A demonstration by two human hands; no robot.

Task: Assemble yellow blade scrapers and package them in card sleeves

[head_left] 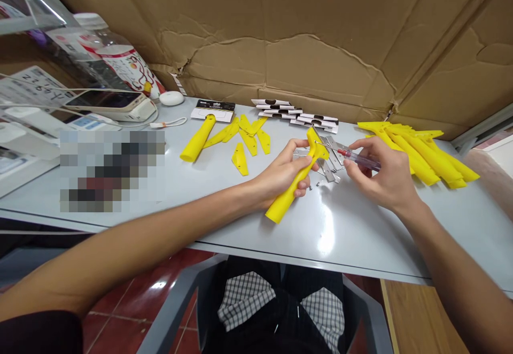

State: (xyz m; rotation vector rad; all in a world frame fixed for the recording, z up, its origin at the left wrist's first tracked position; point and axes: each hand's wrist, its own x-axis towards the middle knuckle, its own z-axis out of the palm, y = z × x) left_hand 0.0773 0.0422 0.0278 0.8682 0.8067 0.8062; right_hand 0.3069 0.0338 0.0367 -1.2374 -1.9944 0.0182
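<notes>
The left hand (pixel 276 175) has its fingers closed around the middle of a yellow handle (pixel 286 196), with the thumb lying along it on the upper side. The handle is held slantwise over the tabletop (pixel 360 241): its broader head stands out beyond the fingers, and its round lower end comes out below them, toward the person. The right hand (pixel 387 169) has the thumb and the fingers brought together on the screwdriver (pixel 355 157), whose thin shaft points to the head of the handle. Whether the tip sits in a screw is too small for me to tell. The middle of the handle is hidden by the left hand, and the back part of the screwdriver is partly covered by the right one. Just behind the handle's head lie metal blades (pixel 329 169), partly hidden, so I cannot count them; a few small screws (pixel 318 184) are near. The right hand also covers a part of the yellow pile (pixel 425 153), where the pieces overlap. At the left, a patch of coarse squares (pixel 112 175) makes what is there impossible to recognize. Both forearms are cut off by the picture's edges.
</notes>
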